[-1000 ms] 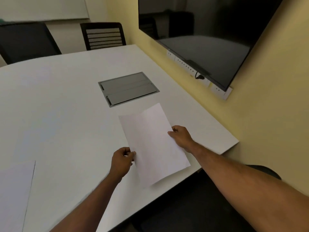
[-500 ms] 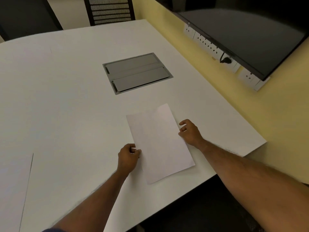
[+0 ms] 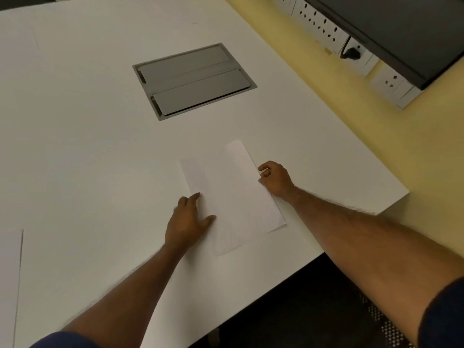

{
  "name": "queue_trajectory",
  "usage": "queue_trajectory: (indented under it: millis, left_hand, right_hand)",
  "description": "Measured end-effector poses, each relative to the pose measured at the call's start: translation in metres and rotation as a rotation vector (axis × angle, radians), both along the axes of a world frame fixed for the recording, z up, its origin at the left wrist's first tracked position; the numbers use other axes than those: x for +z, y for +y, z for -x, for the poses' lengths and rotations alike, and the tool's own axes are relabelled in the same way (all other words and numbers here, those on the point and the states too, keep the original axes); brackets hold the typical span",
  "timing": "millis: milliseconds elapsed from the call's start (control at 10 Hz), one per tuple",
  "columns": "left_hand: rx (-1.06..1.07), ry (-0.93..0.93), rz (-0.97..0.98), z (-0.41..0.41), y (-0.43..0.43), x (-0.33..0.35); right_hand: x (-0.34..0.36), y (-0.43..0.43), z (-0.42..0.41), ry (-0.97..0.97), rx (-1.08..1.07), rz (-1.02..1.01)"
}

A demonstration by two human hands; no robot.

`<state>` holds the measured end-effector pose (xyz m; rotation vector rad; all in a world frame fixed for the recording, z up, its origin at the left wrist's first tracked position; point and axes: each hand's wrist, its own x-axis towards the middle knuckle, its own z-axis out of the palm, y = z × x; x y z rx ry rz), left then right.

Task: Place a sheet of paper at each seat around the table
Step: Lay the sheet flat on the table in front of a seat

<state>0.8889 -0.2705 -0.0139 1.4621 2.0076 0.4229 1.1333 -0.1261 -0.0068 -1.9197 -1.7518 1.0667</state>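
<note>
A white sheet of paper (image 3: 233,197) lies flat on the white table (image 3: 88,121), near the table's front right edge. My left hand (image 3: 188,219) rests on the sheet's left edge with its fingers spread and straight. My right hand (image 3: 275,178) sits at the sheet's right edge, its fingers loosely curled and their tips at the paper's border, gripping nothing that I can see. A second sheet (image 3: 10,285) lies at the far left, cut off by the frame.
A grey cable hatch (image 3: 193,81) is set into the table beyond the sheet. A row of wall sockets (image 3: 326,28) and a dark screen (image 3: 401,26) hang on the yellow wall at right. A dark chair seat (image 3: 326,310) sits below the table's edge.
The sheet went from held above the table to lying flat on it. My left hand let go its pinch and flattened onto the paper; my right fingers loosened. The view tilted down.
</note>
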Motion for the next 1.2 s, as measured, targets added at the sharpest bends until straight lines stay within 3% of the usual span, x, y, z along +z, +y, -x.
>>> queue_trajectory:
  millis: [200, 300, 400, 600, 700, 800, 1200]
  left_hand:
    - [-0.177, 0.271, -0.127, 0.020, -0.001, -0.011]
    - [-0.301, 0.384, -0.071, 0.028, 0.003, -0.015]
    - [-0.374, 0.404, 0.030, 0.027, 0.003, -0.019]
    - [-0.350, 0.409, 0.042, 0.018, 0.004, -0.018]
    - [-0.331, 0.394, 0.042, 0.017, 0.003, -0.017]
    - [-0.331, 0.390, 0.049, 0.016, 0.002, -0.016]
    - [-0.346, 0.345, 0.076, 0.022, 0.006, -0.005]
  right_hand:
    - [-0.003, 0.006, 0.001, -0.002, -0.002, 0.008]
    - [-0.001, 0.009, 0.003, -0.011, 0.012, 0.000]
    - [-0.004, 0.008, 0.003, -0.006, 0.010, -0.002]
    - [-0.019, -0.009, -0.006, -0.189, 0.201, -0.213]
    - [-0.023, -0.018, -0.010, -0.332, 0.399, -0.142]
    - [-0.027, -0.023, -0.013, -0.387, 0.447, -0.129]
    - [-0.005, -0.029, -0.007, -0.428, 0.416, -0.037]
